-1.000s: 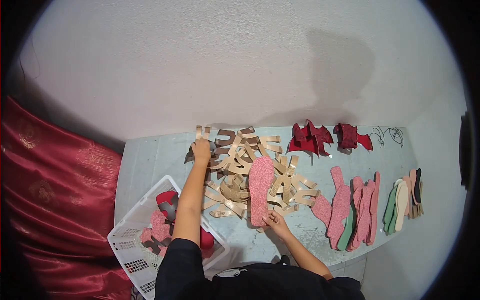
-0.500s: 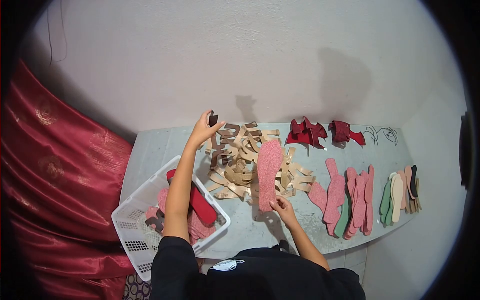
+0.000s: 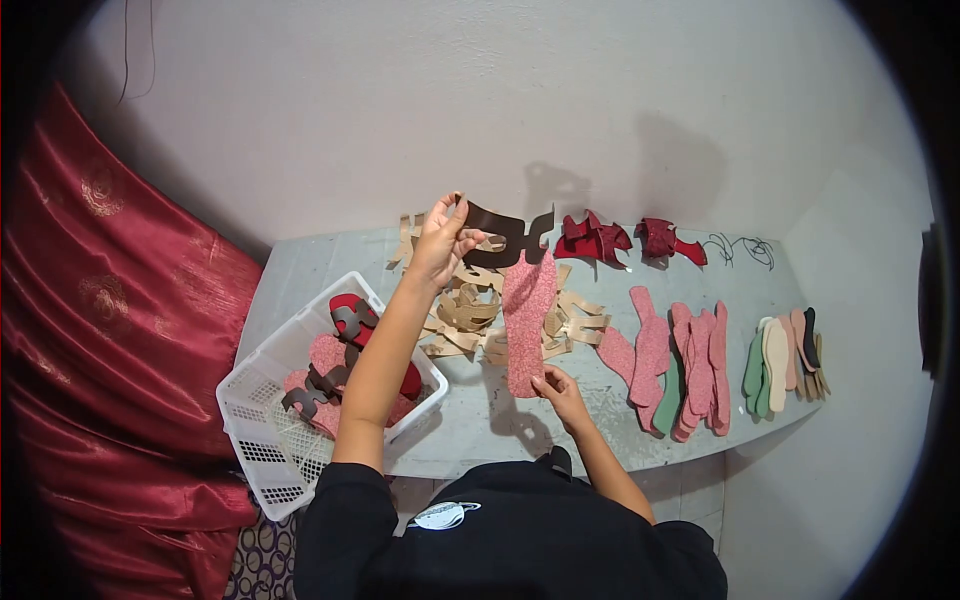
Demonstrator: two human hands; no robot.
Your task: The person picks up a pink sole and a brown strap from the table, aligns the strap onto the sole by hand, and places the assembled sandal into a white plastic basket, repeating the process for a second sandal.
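Note:
My left hand grips a dark brown strap piece, raised over the back of the table. In my right hand is the lower end of a pink speckled insole, held upright between thumb and fingers. The strap's right part overlaps the top of the insole; whether they touch I cannot tell. Beneath and behind them lies a pile of tan straps. At the left, a white basket contains pink insoles, dark straps and a red sole.
Dark red pieces and black cords lie along the table's back edge. Pink insoles and a green one are on the right, with green, cream and black insoles farther right. A red curtain hangs at the left.
My left hand has moved right with the brown strap, which now shows spread out by the insole's top. A dark strap on the red sole in the basket is now visible. The view has shifted.

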